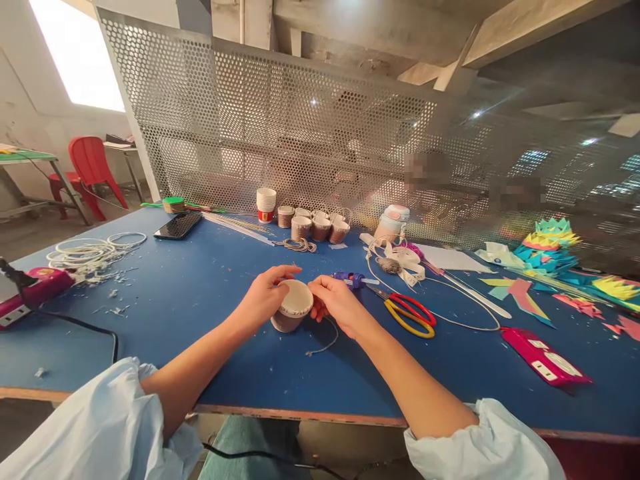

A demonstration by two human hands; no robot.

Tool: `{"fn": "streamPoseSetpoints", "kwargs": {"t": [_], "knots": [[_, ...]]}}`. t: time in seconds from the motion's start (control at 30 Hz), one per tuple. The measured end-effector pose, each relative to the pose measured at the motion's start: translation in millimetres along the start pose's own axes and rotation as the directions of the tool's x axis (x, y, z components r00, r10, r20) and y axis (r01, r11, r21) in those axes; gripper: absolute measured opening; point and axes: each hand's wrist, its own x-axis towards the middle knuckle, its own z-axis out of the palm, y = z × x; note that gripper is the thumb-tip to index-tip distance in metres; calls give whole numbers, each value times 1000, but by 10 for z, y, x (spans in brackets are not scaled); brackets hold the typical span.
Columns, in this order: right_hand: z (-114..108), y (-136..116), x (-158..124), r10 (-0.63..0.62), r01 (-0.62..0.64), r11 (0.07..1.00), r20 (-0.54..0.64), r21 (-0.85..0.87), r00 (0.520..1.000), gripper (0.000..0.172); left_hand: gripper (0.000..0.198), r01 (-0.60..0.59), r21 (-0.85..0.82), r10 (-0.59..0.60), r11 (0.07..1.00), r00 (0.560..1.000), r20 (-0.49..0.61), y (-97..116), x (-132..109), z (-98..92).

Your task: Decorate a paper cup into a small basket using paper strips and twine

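Observation:
A small paper cup point(289, 323) wrapped in brown cord stands tilted on the blue table, its pale round opening facing me. My left hand point(270, 290) is closed on the cup's left side, thumb at the rim. On the other side, my right hand point(333, 299) pinches a thin cord against the rim; the fingertips are partly hidden. The cord's loose tail point(330, 343) curls down onto the table. Just beyond my right hand lies a blue glue gun point(350, 279). Scissors point(410, 315) with red and yellow handles lie to its right.
Several wrapped cups point(320, 228) and a stack of paper cups point(266, 205) stand along the perforated screen point(300, 133). A phone point(178, 226) and white cord coils point(85, 253) lie left. Pink power strips point(545, 357) sit at both sides; coloured paper point(525, 297) lies right.

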Motion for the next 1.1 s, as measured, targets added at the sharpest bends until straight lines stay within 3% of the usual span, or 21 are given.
{"fn": "streamPoseSetpoints", "kwargs": {"t": [0.17, 0.4, 0.8, 0.93, 1.1], "knots": [[-25, -30, -30, -102, 95, 991, -70, -94, 992, 21, 36, 11, 49, -18, 999, 989, 146, 59, 11, -85], [47, -35, -75, -286, 235, 899, -91, -370, 954, 13, 23, -24, 158, 10, 987, 996, 86, 15, 50, -11], [20, -26, -59, -387, 288, 828, -119, -481, 914, 29, 19, -110, 304, 77, 946, 990, 118, 46, 126, 32], [36, -46, -74, -436, 310, 796, -137, -520, 890, 20, 18, -77, 287, 47, 955, 993, 112, 60, 109, 39], [53, -27, -32, -415, 280, 775, -122, -566, 902, 21, 23, -4, 211, -21, 977, 993, 117, 44, 111, 44]]}}
